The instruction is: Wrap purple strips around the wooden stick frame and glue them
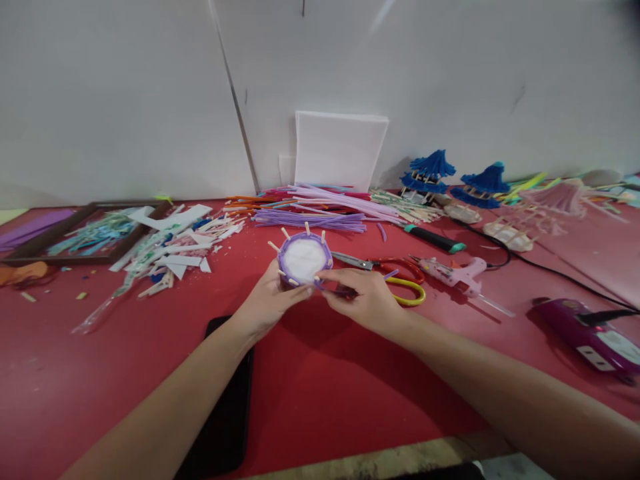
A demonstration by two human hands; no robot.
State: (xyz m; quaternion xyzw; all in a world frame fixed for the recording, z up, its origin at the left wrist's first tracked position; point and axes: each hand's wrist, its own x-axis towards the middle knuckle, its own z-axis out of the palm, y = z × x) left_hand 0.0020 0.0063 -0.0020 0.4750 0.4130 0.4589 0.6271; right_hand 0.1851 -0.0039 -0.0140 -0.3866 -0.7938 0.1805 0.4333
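A small round craft piece (301,259) with a white base, a purple pipe-cleaner rim and several short pale sticks standing out from its edge is held up over the red table. My left hand (273,300) grips it from below on the left, the thumb along its near edge. At the near right of the rim, my right hand (363,297) is closed with its fingertips pinching a purple pipe cleaner (319,285) against the piece. Part of that strip is hidden by the fingers. Scissors (407,291) with red and yellow handles lie just beyond my right hand.
A pink glue gun (463,277) and a magenta power strip (590,333) lie right, a black phone (235,413) under my left forearm. Behind are pipe cleaners (320,220), white paper (340,150), blue-roofed models (431,172), scraps (187,243) and a brown frame (65,230).
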